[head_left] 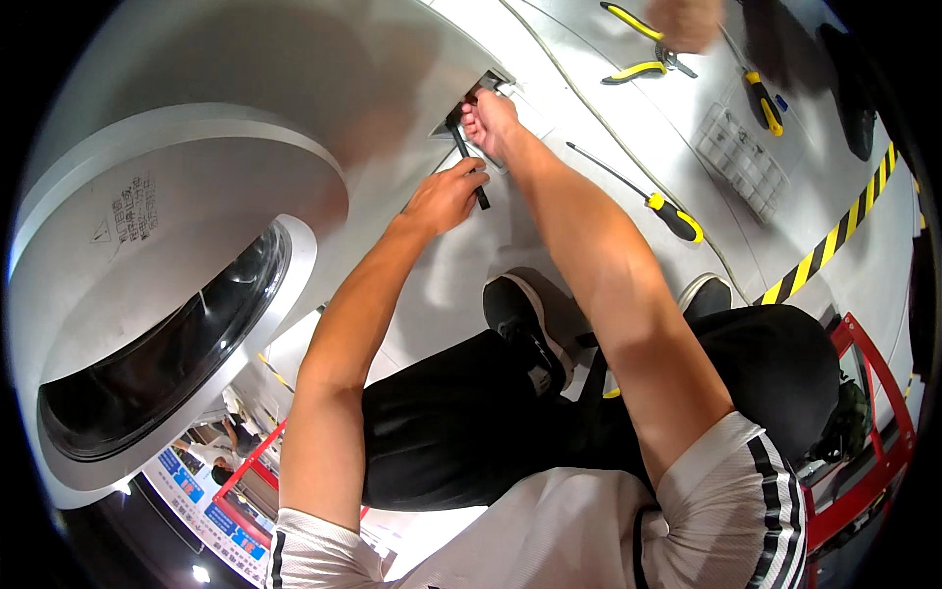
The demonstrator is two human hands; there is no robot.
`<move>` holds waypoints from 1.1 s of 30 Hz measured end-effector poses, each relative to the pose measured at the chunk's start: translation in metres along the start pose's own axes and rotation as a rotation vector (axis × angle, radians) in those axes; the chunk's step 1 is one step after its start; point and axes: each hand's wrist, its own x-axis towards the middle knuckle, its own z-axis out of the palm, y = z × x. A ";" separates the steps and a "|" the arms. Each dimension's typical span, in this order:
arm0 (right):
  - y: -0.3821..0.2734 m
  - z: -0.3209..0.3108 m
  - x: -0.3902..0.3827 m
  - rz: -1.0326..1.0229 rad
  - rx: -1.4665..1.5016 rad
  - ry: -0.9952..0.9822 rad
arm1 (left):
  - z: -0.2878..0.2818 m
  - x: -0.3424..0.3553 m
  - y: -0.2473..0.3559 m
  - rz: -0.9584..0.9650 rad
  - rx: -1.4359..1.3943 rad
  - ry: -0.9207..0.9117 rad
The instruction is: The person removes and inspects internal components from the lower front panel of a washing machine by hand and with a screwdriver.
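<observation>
The front-loading washing machine [383,59] stands at the left with its round door [177,177] swung open. A small square opening [494,80] shows low on its front panel. My left hand [446,196] closes round a narrow black tube-like piece [461,143], which runs from the opening down past my fingers. At the mouth of the opening is my right hand [489,120], its fingers curled inward. What those fingers grip, if anything, is hidden, and the inside of the opening is mostly dark.
Yellow-black pliers [648,71], a long screwdriver [675,218], a second screwdriver [763,103] and a clear compartment box [743,162] lie on the floor. Another person's blurred hand [685,22] is near the pliers. A cable [597,110], hazard tape [834,236] and red frame [873,393] are at right.
</observation>
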 end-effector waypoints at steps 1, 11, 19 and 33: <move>0.001 -0.001 0.000 0.059 0.085 -0.087 | 0.000 -0.001 0.001 0.000 0.003 0.004; 0.017 0.010 -0.004 -0.672 -1.000 0.612 | -0.008 -0.001 0.008 -0.029 0.011 -0.003; 0.018 0.011 -0.007 -0.310 -0.205 0.196 | -0.009 0.001 0.011 -0.072 0.022 -0.051; 0.013 0.018 -0.012 -0.288 0.196 0.171 | -0.010 0.000 0.012 -0.059 0.033 -0.038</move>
